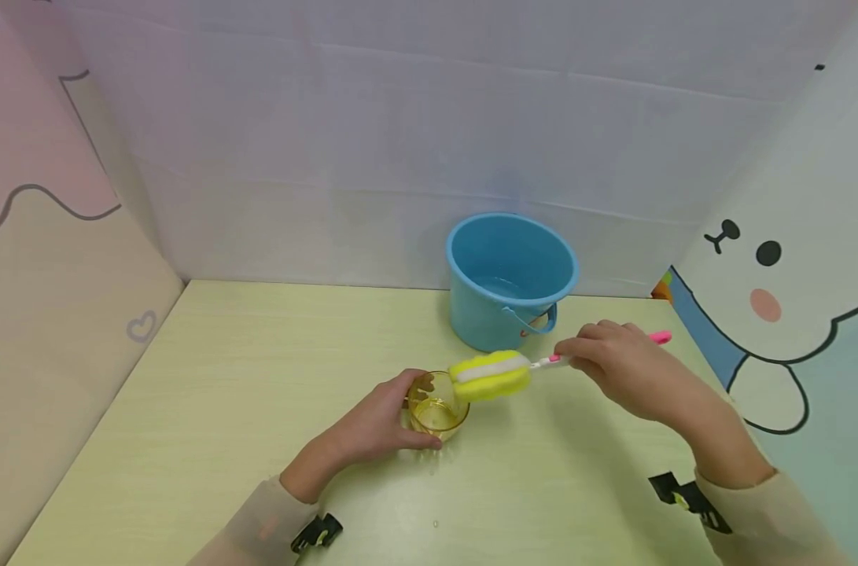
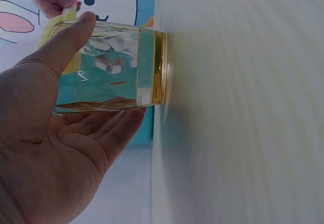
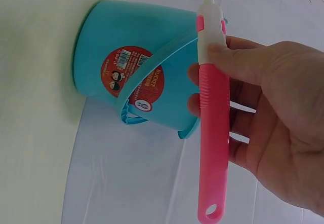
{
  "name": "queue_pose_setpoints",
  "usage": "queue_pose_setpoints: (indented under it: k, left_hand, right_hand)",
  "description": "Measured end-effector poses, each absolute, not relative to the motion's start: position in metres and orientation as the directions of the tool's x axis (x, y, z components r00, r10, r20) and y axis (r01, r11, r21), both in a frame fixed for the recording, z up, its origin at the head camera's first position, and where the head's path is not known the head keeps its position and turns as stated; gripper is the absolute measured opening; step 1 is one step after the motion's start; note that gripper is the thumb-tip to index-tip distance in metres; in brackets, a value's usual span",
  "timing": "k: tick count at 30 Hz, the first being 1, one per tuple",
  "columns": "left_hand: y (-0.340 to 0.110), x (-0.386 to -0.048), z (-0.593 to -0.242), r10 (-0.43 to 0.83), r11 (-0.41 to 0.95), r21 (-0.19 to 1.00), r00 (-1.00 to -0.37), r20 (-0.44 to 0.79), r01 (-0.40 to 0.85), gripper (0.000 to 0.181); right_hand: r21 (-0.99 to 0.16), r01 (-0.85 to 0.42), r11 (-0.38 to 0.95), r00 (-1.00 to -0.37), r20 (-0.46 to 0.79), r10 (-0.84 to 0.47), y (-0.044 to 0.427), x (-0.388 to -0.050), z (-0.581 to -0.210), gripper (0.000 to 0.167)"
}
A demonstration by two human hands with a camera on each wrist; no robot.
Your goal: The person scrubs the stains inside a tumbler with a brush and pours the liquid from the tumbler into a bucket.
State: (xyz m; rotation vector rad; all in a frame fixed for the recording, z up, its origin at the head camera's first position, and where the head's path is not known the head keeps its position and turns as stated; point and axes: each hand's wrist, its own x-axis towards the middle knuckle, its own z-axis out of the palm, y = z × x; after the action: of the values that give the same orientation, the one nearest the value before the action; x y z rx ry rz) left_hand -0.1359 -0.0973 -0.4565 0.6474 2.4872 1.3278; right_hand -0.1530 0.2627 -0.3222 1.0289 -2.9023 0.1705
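Note:
A clear, amber-tinted glass cup (image 1: 437, 415) stands upright on the table. My left hand (image 1: 379, 420) holds it from the left; in the left wrist view the thumb lies on one side of the cup (image 2: 114, 67) and the fingers on the other. My right hand (image 1: 630, 371) grips a sponge bottle brush by its handle, which shows pink and white in the right wrist view. The brush's yellow and white sponge head (image 1: 492, 376) hovers at the cup's right rim, outside the opening. Whether it touches the rim I cannot tell.
A blue bucket (image 1: 471, 310) with a hanging handle stands behind the brush, near the back wall. Pale wood-look tabletop (image 1: 259, 354) extends around the hands. White sheeting (image 1: 329, 157) backs the table, and cartoon-printed panels (image 1: 775, 314) flank it. A few small droplets lie in front of the cup.

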Motion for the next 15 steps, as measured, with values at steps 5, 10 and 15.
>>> queue_pose_setpoints:
  k: [5, 10, 15]
  left_hand:
    - [-0.097, -0.136, -0.457, 0.488, 0.494, 0.828, -0.873, -0.014, 0.263, 0.095]
    - [-0.097, -0.136, -0.457, 0.487, 0.496, 0.827, -0.873, -0.013, 0.264, 0.094]
    - [-0.097, -0.136, -0.457, 0.488, 0.488, 0.832, -0.873, -0.011, 0.262, 0.094]
  right_hand:
    - [-0.173, -0.648, 0.742, -0.761, 0.118, -0.638, 0.273, -0.155, -0.336, 0.029]
    - [-0.263, -0.615, 0.744, -0.784, 0.095, -0.614, 0.283, -0.156, -0.346, 0.027]
    - [-0.317, -0.582, 0.749, -0.802, 0.068, -0.594, 0.293, -0.159, -0.353, 0.025]
